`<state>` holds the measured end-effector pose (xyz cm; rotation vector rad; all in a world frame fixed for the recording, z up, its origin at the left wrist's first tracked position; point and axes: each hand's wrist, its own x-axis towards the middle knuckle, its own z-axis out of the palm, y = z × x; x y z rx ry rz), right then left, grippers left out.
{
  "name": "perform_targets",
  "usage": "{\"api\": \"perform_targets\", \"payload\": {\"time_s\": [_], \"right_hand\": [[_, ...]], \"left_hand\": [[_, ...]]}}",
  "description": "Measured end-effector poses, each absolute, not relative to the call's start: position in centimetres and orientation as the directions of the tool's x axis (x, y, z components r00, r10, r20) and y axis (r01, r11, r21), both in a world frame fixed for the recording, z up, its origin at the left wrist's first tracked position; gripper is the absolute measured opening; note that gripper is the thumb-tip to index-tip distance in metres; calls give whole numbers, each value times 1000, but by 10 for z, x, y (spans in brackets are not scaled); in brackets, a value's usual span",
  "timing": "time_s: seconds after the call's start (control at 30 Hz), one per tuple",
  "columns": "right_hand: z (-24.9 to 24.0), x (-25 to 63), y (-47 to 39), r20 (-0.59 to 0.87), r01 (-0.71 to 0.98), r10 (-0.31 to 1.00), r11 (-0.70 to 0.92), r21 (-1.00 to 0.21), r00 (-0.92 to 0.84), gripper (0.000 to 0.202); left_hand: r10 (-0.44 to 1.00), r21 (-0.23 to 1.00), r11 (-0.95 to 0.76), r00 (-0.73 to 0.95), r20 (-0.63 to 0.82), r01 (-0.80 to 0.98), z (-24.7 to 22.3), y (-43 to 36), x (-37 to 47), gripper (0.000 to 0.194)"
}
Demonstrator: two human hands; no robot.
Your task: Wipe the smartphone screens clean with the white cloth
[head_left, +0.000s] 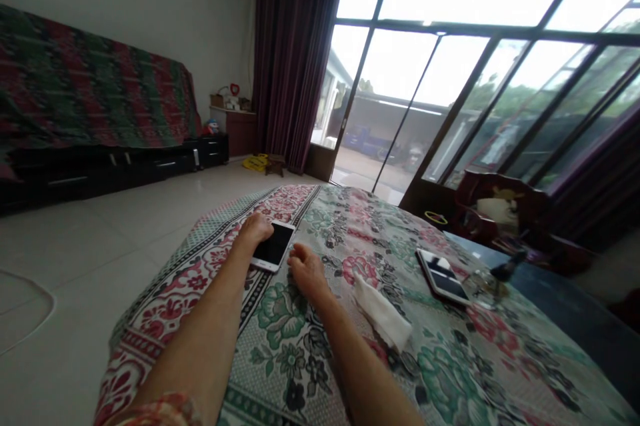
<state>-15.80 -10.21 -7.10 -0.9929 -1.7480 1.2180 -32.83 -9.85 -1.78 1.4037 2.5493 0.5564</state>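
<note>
A white phone [274,246] with a dark screen lies on the flowered tablecloth [287,319]. My left hand [256,229] is closed over its left edge, the thumb reaching onto the screen; the other fingers are partly hidden. Close beside the phone's right edge, my right hand [307,271] rests with loosely bent fingers, and I see nothing held in it. Whether its fingertips touch the phone I cannot tell. A folded white cloth or tissue [383,313] lies to the right of my right forearm.
Farther right on the cloth lies a white tablet [443,276] in a dark case, near a clear glass dish [483,286]. A dark tabletop [545,306] extends beyond. Behind stand a wooden chair [500,206], glass doors [400,106] and a low black cabinet [165,163].
</note>
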Motion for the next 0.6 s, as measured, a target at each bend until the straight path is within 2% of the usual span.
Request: {"api": "perform_targets", "payload": {"time_s": [0.1, 0.2, 0.47, 0.6], "right_hand": [[-72, -158, -112, 282, 183, 857, 389, -903, -431, 30], [-69, -158, -118, 311, 169, 839, 420, -892, -448, 30], [-69, -156, -116, 107, -29, 914, 104, -994, -391, 40], [-71, -156, -114, 74, -114, 921, 33, -993, -381, 44]], "left_hand": [[838, 409, 497, -545, 2, 765, -18, -97, -326, 24], [826, 413, 513, -564, 1, 752, -18, -98, -323, 26], [813, 467, 513, -582, 5, 720, -12, -94, -317, 22], [814, 520, 487, -581, 21, 702, -5, -91, -311, 18]]}}
